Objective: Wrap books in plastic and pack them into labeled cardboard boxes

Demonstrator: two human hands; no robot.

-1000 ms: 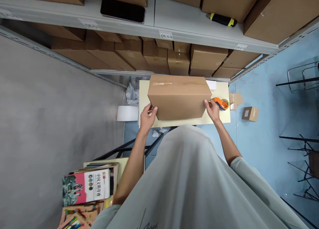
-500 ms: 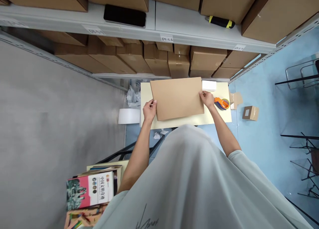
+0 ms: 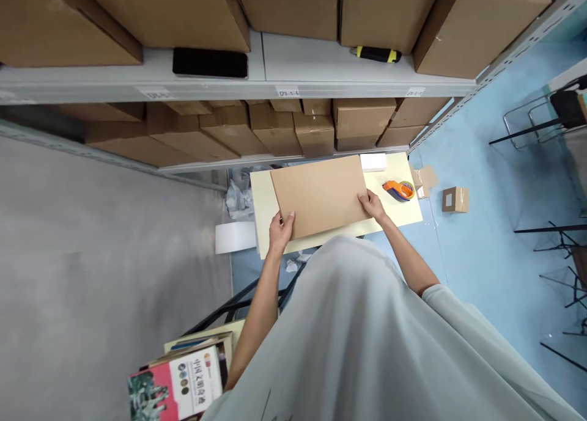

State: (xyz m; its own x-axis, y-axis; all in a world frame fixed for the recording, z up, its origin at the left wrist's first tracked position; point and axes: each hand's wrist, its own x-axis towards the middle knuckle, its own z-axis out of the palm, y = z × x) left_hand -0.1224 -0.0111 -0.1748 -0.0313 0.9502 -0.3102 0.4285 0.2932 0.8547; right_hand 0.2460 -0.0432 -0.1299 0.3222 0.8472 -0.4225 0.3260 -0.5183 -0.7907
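Observation:
A flat brown cardboard sheet point(image 3: 323, 195) is held between my two hands over a pale yellow table point(image 3: 398, 166). My left hand point(image 3: 281, 230) grips its lower left corner, thumb on top and fingers beneath. At the right edge, my right hand point(image 3: 371, 204) pinches the sheet with the thumb on its face. On the table to the right of that hand lies an orange and blue tape dispenser point(image 3: 398, 190). A small white box point(image 3: 373, 162) sits just behind the sheet's far right corner.
Shelves with cardboard boxes point(image 3: 364, 118) rise beyond the table; a black phone point(image 3: 210, 63) and a yellow-black utility knife point(image 3: 376, 54) lie on one. A white roll point(image 3: 235, 237) is at the table's left. Books point(image 3: 183, 378) are stacked lower left. A small carton point(image 3: 455, 200) stands on the floor.
The camera view has tilted and shifted. My left hand has slid to the sheet's near left corner, and my right hand sits lower along its right edge, gripping further onto it.

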